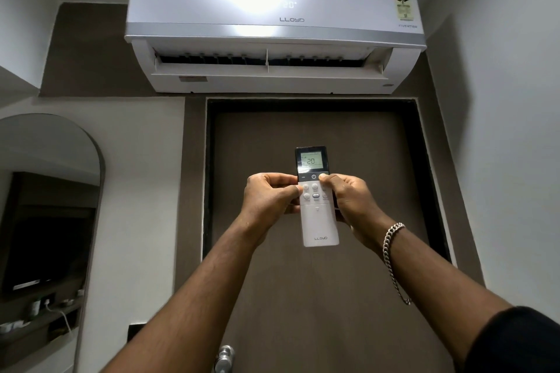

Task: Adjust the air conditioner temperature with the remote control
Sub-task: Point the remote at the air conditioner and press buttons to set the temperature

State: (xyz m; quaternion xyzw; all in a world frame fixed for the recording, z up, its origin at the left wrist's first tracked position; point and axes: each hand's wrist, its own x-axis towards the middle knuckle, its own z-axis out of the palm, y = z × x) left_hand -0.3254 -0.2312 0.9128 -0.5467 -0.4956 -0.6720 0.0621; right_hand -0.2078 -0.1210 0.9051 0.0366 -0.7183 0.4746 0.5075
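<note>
- An arched mirror (45, 206) is seen at far left on the wall, well apart from the action.
- The left hand (268, 195) is curled closed on the left edge of the Lloyd remote control (316, 200), its thumb laid across the white button field.
- The remote control is held upright between both hands in front of a brown door (303, 297), its long axis pointed up at the Lloyd air conditioner (272, 27) mounted directly above; "20" is shown on the remote's screen and on the unit's panel.
- The right hand (348, 200), a chain bracelet (392, 247) worn at its wrist, is closed round the right edge, its thumb set on the dark strip beside the power symbol.
- The right thumb is judged nearer the temperature keys, so the coming press seems to fall to it.
</note>
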